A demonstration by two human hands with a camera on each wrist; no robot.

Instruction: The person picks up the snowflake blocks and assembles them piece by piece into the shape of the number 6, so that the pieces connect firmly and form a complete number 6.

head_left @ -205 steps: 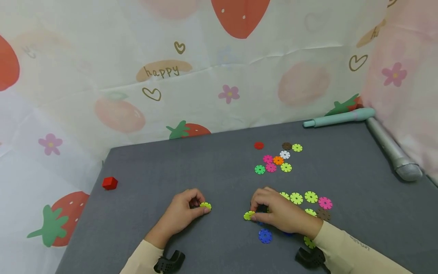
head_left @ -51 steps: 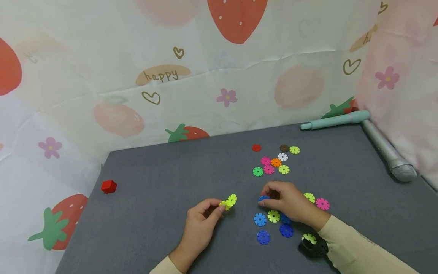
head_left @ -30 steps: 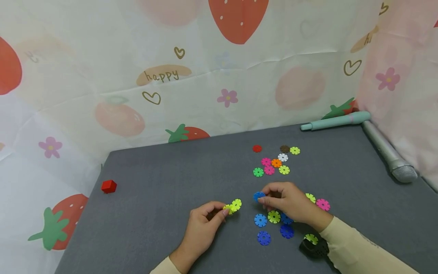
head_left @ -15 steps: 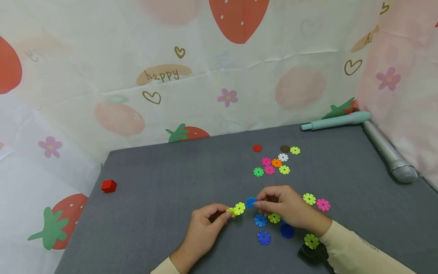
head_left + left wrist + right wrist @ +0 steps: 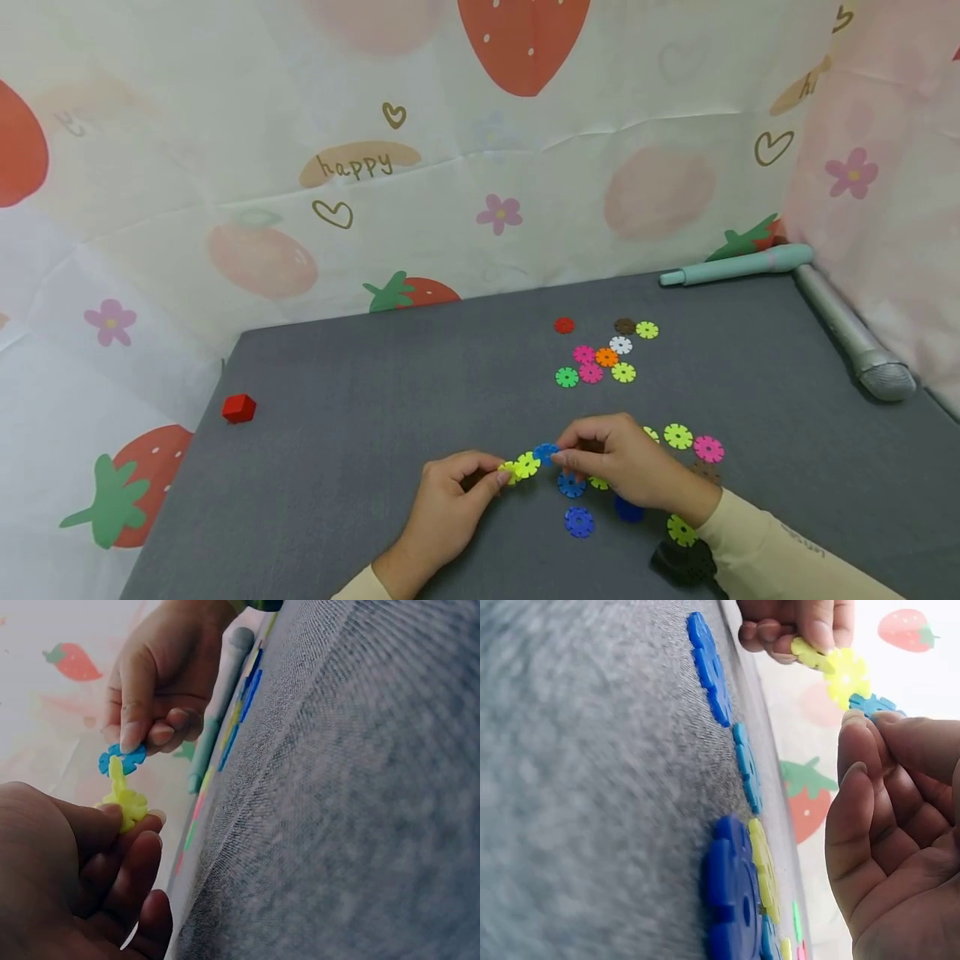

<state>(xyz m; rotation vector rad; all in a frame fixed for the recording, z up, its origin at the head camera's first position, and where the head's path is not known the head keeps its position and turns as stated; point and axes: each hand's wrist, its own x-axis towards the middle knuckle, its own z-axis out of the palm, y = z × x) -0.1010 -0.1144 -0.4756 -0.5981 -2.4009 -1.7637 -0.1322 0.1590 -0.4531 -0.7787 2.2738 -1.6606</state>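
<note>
My left hand (image 5: 453, 496) pinches one of two joined yellow notched discs (image 5: 527, 464) between thumb and fingertips, above the grey table. The two discs sit at an angle to each other. From the right, my right hand (image 5: 626, 458) pinches a blue notched disc (image 5: 545, 452) by its edge. In the left wrist view the blue disc (image 5: 122, 759) meets the rim of the outer yellow disc (image 5: 117, 774). The right wrist view shows the same contact, with the blue disc (image 5: 874, 705) crosswise to the yellow one (image 5: 847, 677).
Loose discs lie under and around my right hand, among them a dark blue disc (image 5: 579, 522) and a pink disc (image 5: 708, 448). Farther back lies another group with an orange disc (image 5: 607, 357). A red cube (image 5: 239, 408) is at left, a silver microphone (image 5: 855, 333) at right.
My right hand picked up the blue disc and brought it left and down to the yellow pair. The yellow discs, apart at first, are joined in my left hand, which moved right.
</note>
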